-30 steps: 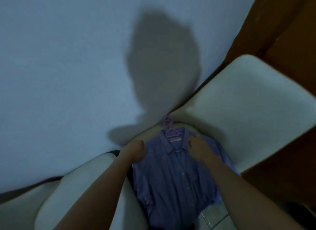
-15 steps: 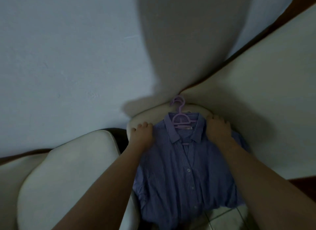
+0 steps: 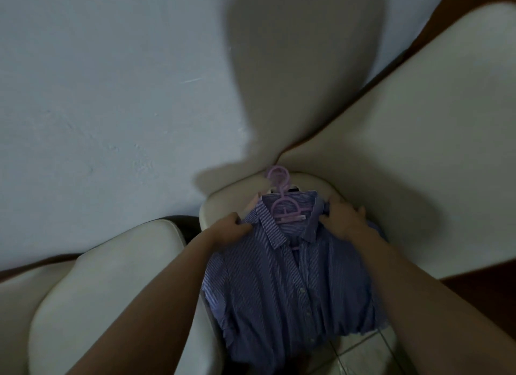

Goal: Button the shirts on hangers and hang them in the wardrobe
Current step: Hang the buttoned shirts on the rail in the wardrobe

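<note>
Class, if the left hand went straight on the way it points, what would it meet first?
Likely the collar of the purple striped shirt it grips, then the lilac plastic hanger; depth unclear.

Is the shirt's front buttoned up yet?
Partly. The shirt gapes in a V below the collar; lower down the placket lies closed with buttons showing. Whether each is fastened, cannot tell.

One striped shirt [image 3: 293,291] — one purple hanger [image 3: 282,207] — two hands: left hand [image 3: 233,230], right hand [image 3: 344,219].
</note>
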